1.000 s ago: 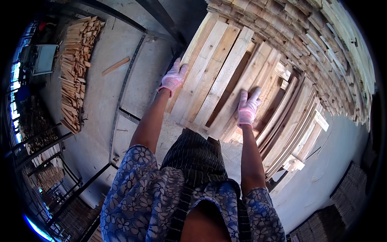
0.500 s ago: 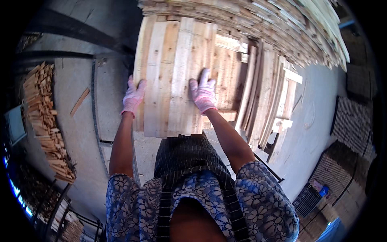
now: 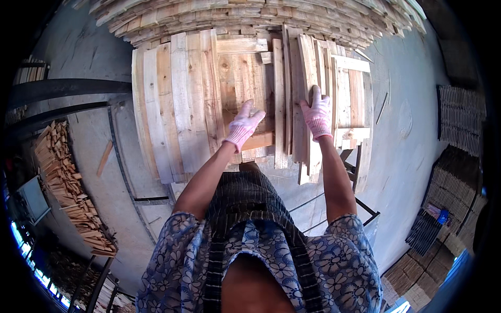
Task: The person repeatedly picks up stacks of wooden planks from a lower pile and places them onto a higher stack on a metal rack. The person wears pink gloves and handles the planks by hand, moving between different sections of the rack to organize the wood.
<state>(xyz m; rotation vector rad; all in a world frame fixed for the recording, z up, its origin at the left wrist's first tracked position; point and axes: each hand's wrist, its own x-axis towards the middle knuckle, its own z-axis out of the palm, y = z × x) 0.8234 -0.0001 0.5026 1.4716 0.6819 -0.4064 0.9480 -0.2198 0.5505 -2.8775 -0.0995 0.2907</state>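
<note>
In front of me, flat wooden boards [image 3: 180, 99] lie side by side in a row. To their right is a recessed lower layer of wood [image 3: 236, 73], then several loose narrow planks [image 3: 279, 104], some tilted against each other. My left hand [image 3: 244, 125], in a pale pink glove, hovers over or rests on the recessed part, fingers apart and holding nothing; contact is unclear. My gloved right hand [image 3: 317, 113] lies on a loose plank [image 3: 314, 154], with thumb and fingers spread.
A tall stack of rough boards [image 3: 240, 18] borders the far side. Wood offcuts [image 3: 73, 188] are heaped on the floor at left, near a dark metal bar [image 3: 68, 93]. Stacked slats [image 3: 459, 117] stand at right. A metal frame [image 3: 368, 211] juts out by my right arm.
My left hand has left the left edge of the boards and come right, over the recessed part. My right hand has shifted from the board row to the loose planks. The view has turned rightward.
</note>
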